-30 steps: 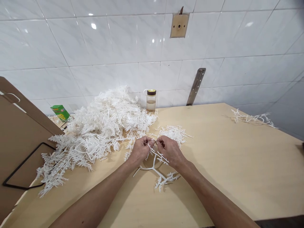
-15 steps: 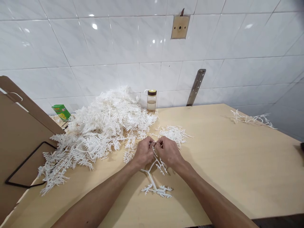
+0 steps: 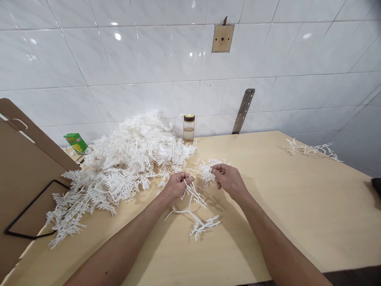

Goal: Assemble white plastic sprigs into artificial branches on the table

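My left hand (image 3: 177,186) is closed in a pinch on a white branching plastic sprig (image 3: 190,210). The sprig hangs down toward me, its forked stems spread just above or on the tabletop; I cannot tell whether it touches. My right hand (image 3: 229,179) is at the right side of a small heap of white snipped-looking bits (image 3: 206,174). Its thumb and forefinger are bent together, and whatever they hold is too small to make out. Left of both hands rises a large pile of white feathery sprigs (image 3: 133,147).
A lidded bottle (image 3: 188,129) of cloudy liquid stands by the tiled wall. Behind the pile sits a green box (image 3: 75,143). Cardboard (image 3: 26,171) with a black metal frame (image 3: 20,210) borders the left. Several bare white stems (image 3: 315,149) lie at the far right of the table (image 3: 297,206).
My right hand has moved away from my left, rightward to the small heap. The sprig in my left hand has swung slightly to the right, and the view has shifted a little.
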`<control>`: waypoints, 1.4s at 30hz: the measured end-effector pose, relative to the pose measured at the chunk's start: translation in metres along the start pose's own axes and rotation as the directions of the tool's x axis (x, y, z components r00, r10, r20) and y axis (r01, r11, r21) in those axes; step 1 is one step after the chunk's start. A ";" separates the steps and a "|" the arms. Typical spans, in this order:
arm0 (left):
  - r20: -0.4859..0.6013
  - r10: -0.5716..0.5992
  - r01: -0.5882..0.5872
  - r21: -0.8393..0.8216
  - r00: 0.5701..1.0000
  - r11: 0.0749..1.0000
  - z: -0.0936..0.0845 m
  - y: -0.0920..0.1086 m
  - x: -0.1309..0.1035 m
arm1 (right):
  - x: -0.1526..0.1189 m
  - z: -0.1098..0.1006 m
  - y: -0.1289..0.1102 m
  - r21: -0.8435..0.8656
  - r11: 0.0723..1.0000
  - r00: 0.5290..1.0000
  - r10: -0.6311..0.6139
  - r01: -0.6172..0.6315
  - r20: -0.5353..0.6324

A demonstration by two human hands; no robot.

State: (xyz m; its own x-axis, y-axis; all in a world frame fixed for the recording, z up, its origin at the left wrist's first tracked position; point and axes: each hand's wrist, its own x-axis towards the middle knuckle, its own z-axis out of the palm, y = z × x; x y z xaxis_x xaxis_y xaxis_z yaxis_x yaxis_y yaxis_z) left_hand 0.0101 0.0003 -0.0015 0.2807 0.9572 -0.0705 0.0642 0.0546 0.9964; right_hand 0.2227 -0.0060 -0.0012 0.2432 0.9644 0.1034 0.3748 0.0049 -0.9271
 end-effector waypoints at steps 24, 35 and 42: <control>0.040 -0.089 0.095 -0.174 0.995 0.980 0.002 0.002 -0.003 | -0.031 0.034 -0.020 -0.215 0.933 0.953 -0.260 0.290 0.155; 0.004 -0.090 0.090 -0.103 0.996 0.991 0.003 0.000 -0.002 | -0.034 0.038 -0.022 -0.287 0.868 0.913 -0.371 0.405 0.167; -0.024 -0.006 0.006 0.010 1.000 1.000 0.004 -0.006 0.000 | -0.036 0.043 -0.021 -0.352 0.862 0.927 -0.301 0.365 0.223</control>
State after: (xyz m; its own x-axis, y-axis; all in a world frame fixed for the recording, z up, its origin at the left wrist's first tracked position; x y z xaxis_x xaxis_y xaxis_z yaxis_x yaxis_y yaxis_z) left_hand 0.0134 -0.0012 -0.0076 0.2571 0.9635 -0.0749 0.0755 0.0572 0.9955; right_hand 0.1679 -0.0290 -0.0013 -0.0869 0.9517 0.2946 0.7269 0.2628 -0.6344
